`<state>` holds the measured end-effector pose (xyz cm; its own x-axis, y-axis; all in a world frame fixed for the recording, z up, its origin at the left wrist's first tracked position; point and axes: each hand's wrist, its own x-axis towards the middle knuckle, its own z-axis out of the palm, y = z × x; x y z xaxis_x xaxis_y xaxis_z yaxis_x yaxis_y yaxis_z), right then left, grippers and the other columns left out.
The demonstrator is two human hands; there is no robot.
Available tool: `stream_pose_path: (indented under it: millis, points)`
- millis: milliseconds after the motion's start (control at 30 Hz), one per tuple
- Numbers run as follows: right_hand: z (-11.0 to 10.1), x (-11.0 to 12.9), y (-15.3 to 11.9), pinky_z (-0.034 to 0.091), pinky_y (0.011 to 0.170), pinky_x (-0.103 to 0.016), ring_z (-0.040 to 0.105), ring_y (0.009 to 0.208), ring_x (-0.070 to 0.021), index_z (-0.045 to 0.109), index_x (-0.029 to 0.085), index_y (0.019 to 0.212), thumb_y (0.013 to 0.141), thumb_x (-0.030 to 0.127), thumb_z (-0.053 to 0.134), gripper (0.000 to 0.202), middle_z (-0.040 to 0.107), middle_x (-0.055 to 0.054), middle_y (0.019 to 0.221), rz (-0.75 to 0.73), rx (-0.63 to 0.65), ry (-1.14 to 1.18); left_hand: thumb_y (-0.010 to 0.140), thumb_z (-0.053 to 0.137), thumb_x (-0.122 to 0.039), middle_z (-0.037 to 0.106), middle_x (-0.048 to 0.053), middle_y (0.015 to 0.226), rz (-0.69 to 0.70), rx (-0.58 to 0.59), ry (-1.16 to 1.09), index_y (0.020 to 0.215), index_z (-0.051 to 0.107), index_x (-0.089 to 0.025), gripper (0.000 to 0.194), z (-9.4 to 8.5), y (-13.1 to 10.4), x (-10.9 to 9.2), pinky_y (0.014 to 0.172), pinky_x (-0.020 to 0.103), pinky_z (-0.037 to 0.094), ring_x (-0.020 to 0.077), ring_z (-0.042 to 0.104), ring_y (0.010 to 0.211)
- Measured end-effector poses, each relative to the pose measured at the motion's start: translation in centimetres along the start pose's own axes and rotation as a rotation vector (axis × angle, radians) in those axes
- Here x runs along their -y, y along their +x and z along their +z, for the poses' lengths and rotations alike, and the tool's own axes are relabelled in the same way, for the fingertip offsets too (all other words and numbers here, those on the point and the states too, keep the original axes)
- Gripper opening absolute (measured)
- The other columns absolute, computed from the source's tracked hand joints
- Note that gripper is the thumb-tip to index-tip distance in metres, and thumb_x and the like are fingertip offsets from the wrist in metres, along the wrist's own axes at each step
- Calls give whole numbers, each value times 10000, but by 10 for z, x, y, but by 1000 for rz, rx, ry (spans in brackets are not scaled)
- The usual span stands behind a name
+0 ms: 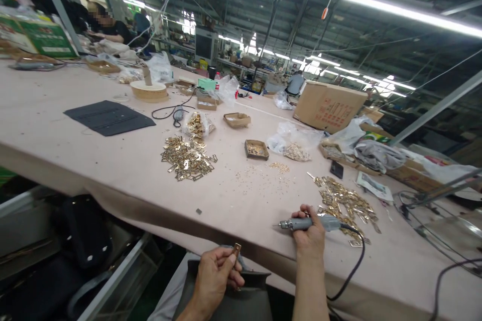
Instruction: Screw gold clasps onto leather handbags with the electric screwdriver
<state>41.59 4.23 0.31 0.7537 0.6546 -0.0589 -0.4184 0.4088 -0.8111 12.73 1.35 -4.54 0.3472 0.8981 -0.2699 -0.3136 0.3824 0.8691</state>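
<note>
My left hand point(216, 273) pinches a small gold metal plate point(236, 249) between thumb and fingers, over the dark grey item point(241, 298) on my lap. My right hand point(309, 233) is wrapped round a grey electric screwdriver point(301, 223), held low at the table's front with its bit pointing left. Just beyond that hand spreads a heap of gold metal plates point(348, 200). Another pile of gold plates point(186, 160) lies further left, next to an open plastic bag point(198, 125) of them. Tiny gold screws point(278, 166) are scattered midway, near a small box point(256, 149) holding more.
A black sheet point(109, 117) and a round tape roll point(148, 91) lie at the left. Plastic bags point(295, 138), a large carton point(329, 106) and a dark phone point(336, 169) occupy the right. The screwdriver's cord point(357, 266) hangs over the front edge. People sit in the background.
</note>
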Motion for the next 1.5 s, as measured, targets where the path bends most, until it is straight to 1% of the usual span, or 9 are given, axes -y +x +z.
stream_pose_path:
  millis: [100,233,367,500,600,733,900,1200,1500]
  points:
    - [19,-14,8,556,595,-235,529,511,-56,514,224,870,746,293,782,303,622,75,767,13,-57,110,757,772,-567,732,88,692,8,3,4,831,701,-109,469,0,0,1,418,219,551,183,699,467]
    - [48,-30,13,558,599,-270,554,522,-80,490,230,858,768,341,762,308,613,73,745,37,-74,189,754,772,-581,733,89,705,4,7,15,838,700,-111,483,1,-1,-5,423,210,543,180,704,476]
    - [73,-43,16,551,601,-272,551,523,-78,481,225,860,785,306,728,270,602,75,746,55,-107,261,706,789,-619,717,72,683,-22,7,-17,824,684,-115,529,1,-1,-11,414,222,539,179,691,456]
    - [93,-54,20,539,591,-255,540,525,-67,494,216,871,829,272,676,195,598,71,760,56,-165,333,701,780,-638,710,70,687,-33,22,-22,817,671,-112,549,-1,0,-12,409,222,528,176,684,450]
    - [102,-62,23,529,567,-246,530,522,-67,510,212,884,848,258,668,168,608,62,775,52,-199,360,714,770,-637,710,73,695,-33,21,-9,835,672,-108,551,-3,3,-11,412,216,520,175,687,459]
    - [108,-71,25,515,544,-239,519,512,-68,503,212,871,848,247,672,174,607,61,772,48,-241,377,744,747,-634,712,80,711,-24,33,4,843,667,-107,542,-6,6,-9,424,220,523,178,693,469]
    - [111,-77,26,521,566,-246,528,526,-66,510,213,878,832,259,689,191,609,64,795,52,-255,385,745,735,-654,714,85,719,-32,29,23,847,661,-107,561,-8,10,-6,419,220,515,182,695,473]
    - [112,-80,28,528,565,-255,526,517,-68,503,216,868,816,281,702,216,604,67,789,56,-242,365,756,742,-629,716,85,727,-40,34,18,856,664,-106,538,-9,10,-7,426,213,511,176,696,484]
    - [115,-81,24,537,561,-256,533,524,-70,510,217,871,817,286,699,208,612,59,802,40,-249,341,740,745,-646,709,82,720,-36,35,14,838,668,-107,554,-8,9,-7,423,221,513,178,692,472]
